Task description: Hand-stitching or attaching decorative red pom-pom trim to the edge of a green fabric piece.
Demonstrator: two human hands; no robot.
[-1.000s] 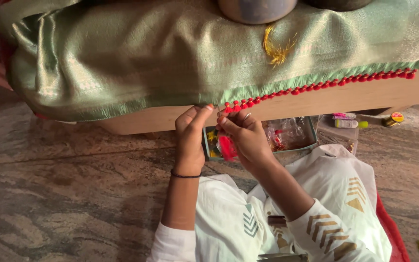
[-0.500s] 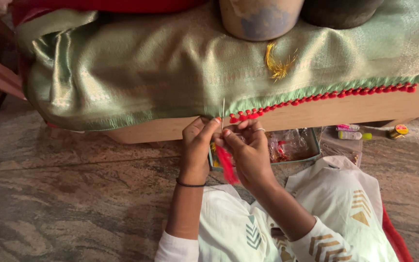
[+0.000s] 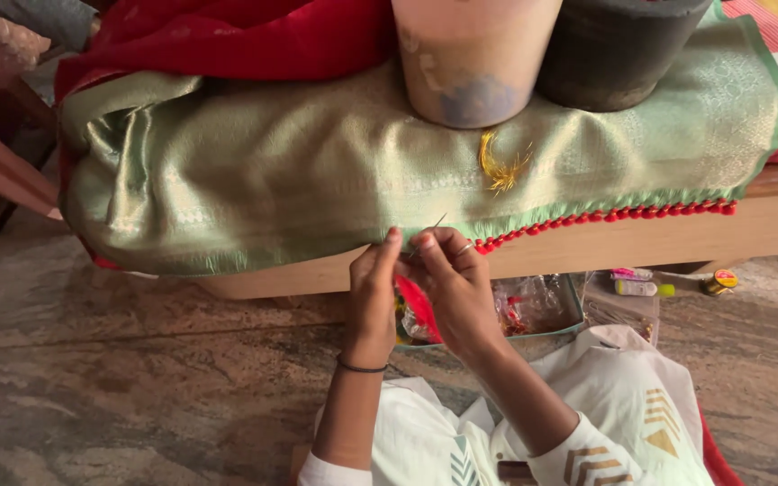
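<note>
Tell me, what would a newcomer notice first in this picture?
The shiny green cloth draped over the wooden bench, with red tassels along its right edge. At the hem, the left hand and right hand meet, a thin needle sticking up. Two pots stand on top.

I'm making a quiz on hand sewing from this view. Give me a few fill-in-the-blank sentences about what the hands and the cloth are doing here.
1. Both hands, the left hand and the right hand, meet at the ____ of the green cloth.
2. The trim of small tassels along that cloth is ____ in colour.
3. The thin needle sticks up above the ____ hand.
4. The dark band sits on the ____ wrist.

Missing words: edge; red; right; left
</note>
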